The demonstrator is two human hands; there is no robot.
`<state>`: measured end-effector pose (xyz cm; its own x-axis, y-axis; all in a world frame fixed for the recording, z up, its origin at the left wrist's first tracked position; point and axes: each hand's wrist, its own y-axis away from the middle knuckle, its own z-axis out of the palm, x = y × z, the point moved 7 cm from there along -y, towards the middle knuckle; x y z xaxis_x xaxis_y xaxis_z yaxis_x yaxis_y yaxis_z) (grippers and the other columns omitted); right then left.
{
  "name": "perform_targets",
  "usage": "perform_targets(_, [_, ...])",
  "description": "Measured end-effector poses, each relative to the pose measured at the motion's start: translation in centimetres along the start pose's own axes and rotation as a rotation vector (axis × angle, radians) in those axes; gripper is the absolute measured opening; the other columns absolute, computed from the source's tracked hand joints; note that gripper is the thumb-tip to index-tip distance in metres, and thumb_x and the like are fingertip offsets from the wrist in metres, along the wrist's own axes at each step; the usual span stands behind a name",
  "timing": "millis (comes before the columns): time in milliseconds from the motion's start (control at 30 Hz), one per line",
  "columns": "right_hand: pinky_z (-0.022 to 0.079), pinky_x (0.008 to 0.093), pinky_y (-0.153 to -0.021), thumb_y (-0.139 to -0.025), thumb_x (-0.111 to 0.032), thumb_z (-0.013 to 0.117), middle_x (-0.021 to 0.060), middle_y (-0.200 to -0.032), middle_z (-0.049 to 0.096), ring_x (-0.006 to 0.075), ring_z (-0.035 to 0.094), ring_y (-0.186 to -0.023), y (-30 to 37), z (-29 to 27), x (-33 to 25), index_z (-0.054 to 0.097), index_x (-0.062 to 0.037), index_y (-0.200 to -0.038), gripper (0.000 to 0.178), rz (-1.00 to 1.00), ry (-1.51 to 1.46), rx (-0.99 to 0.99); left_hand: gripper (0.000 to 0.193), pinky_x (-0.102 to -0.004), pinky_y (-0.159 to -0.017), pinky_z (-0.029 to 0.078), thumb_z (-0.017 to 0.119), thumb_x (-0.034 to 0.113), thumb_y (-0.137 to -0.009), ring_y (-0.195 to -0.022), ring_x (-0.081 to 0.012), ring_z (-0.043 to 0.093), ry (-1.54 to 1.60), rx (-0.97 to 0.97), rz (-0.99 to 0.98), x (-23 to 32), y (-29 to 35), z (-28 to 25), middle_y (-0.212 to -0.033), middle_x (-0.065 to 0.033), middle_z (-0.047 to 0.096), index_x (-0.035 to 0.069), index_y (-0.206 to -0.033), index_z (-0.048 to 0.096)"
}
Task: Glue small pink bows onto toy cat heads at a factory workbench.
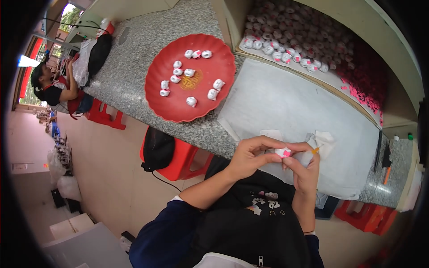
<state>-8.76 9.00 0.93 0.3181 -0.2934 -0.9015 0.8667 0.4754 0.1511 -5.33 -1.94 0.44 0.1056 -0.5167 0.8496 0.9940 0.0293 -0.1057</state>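
Between the thumbs and fingertips of both hands is a small white piece with a pink patch (284,152), raised above the paper sheet. My left hand (250,157) is closed, pinching it from the left. From the other side my right hand (306,169) is closed on it too. A translucent syringe-like dispenser with an orange tip (316,150) rests in that hand, its body partly hidden by the fingers. Beyond the hands, white paper (268,96) covers the worktop, with a crumpled white tissue (327,142) lying on it near my right hand.
A red scalloped tray (156,100) with several similar white pieces stands at left on the granite counter (134,58). Ahead, a shelf box holds many white pieces (286,27) and loose pink bits (362,96). Red stools (183,163) stand below; another person (58,89) sits far left.
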Motion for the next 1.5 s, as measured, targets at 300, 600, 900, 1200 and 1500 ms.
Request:
perform_targets(300, [0.039, 0.0188, -0.048, -0.067, 0.003, 0.059, 0.0057, -0.068, 0.055, 0.0071, 0.048, -0.055, -0.4, -0.3, 0.4, 0.055, 0.0023, -0.088, 0.022, 0.019, -0.014, 0.005, 0.022, -0.0274, -0.074, 0.043, 0.056, -0.002, -0.072, -0.084, -0.0165, 0.054, -0.005, 0.013, -0.044, -0.3, -0.5, -0.4, -0.090, -0.0125, 0.055, -0.003, -0.093, 0.050])
perform_targets(600, [0.039, 0.0195, -0.049, -0.069, 0.003, 0.057, 0.0070, -0.070, 0.056, 0.0084, 0.048, -0.055, -0.3, -0.2, 0.7, 0.053, 0.0035, -0.092, 0.024, 0.036, -0.048, -0.032, 0.024, -0.0274, -0.075, 0.042, 0.057, -0.002, -0.071, -0.086, -0.0165, 0.053, 0.000, 0.019, -0.076, 0.0, -0.2, -0.3, -0.092, -0.0116, 0.054, -0.003, -0.094, 0.049])
perform_targets(900, [0.038, 0.0203, -0.048, -0.071, -0.005, 0.054, 0.0114, -0.071, 0.055, 0.0102, 0.046, -0.051, 0.5, -4.6, -0.7, 0.047, 0.0024, -0.099, 0.030, -0.071, 0.006, 0.126, 0.024, -0.0271, -0.070, 0.042, 0.054, 0.002, -0.072, -0.079, -0.0201, 0.056, -1.440, 0.548, 0.261, 14.2, 0.1, -10.6, -0.086, -0.0125, 0.058, 0.001, -0.096, 0.055])
perform_targets(1200, [0.036, 0.0211, -0.050, -0.068, -0.001, 0.051, 0.0090, -0.084, 0.046, 0.0104, 0.043, -0.056, 1.3, -5.3, -1.9, 0.038, -0.0011, -0.105, 0.040, -0.176, 0.098, 0.204, 0.030, -0.0342, -0.076, 0.039, 0.061, 0.003, -0.061, -0.088, -0.0259, 0.049, -1.599, 0.015, 0.588, 9.8, -7.8, -0.2, -0.089, -0.0102, 0.054, 0.003, -0.090, 0.053])
perform_targets(1500, [0.041, 0.0259, -0.046, -0.062, 0.000, 0.043, 0.0127, -0.095, 0.037, 0.0174, 0.048, -0.061, 3.5, -5.3, -2.8, 0.029, -0.0047, -0.093, 0.035, -0.222, -0.049, 0.075, 0.017, -0.0332, -0.069, 0.038, 0.057, 0.002, -0.060, -0.079, -0.0232, 0.048, -1.633, -0.083, 0.907, 0.0, -19.1, 3.3, -0.071, -0.0064, 0.050, 0.006, -0.076, 0.053])
